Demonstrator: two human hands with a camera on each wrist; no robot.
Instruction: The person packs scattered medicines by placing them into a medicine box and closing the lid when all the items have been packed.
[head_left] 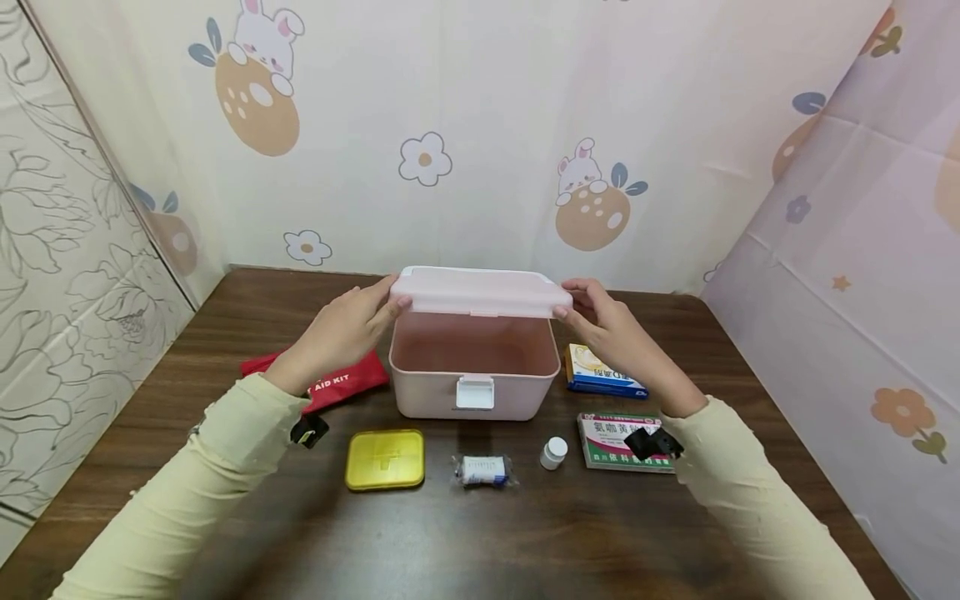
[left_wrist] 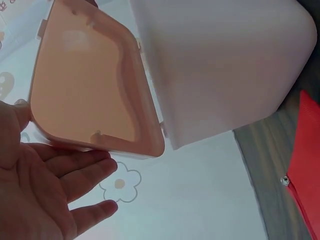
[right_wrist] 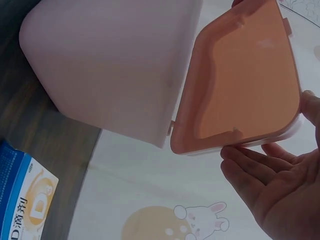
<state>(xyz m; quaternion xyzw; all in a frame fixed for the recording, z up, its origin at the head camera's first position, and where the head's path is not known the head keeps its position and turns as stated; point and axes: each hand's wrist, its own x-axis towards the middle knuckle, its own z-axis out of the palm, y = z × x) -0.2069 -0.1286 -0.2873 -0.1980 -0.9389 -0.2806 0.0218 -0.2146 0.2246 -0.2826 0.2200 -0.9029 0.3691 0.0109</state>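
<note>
Lid (head_left: 483,292) stands raised over the pink box (head_left: 420,396) on the table (head_left: 465,550) — left hand (head_left: 343,327) and right hand (head_left: 617,332) each pinch one end, thumb at the front, other fingers fairly straight along the side, presumably so it swings evenly.

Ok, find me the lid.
In the middle of the head view, the lid stands open at the far edge of the pink box, between the left hand and right hand.

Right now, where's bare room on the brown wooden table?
Bare: the near table, bordered by the yellow plastic case, wrapped white roll and small white bottle. Crowded: right of the pink plastic box, with a blue-white carton and green-white carton.
</note>
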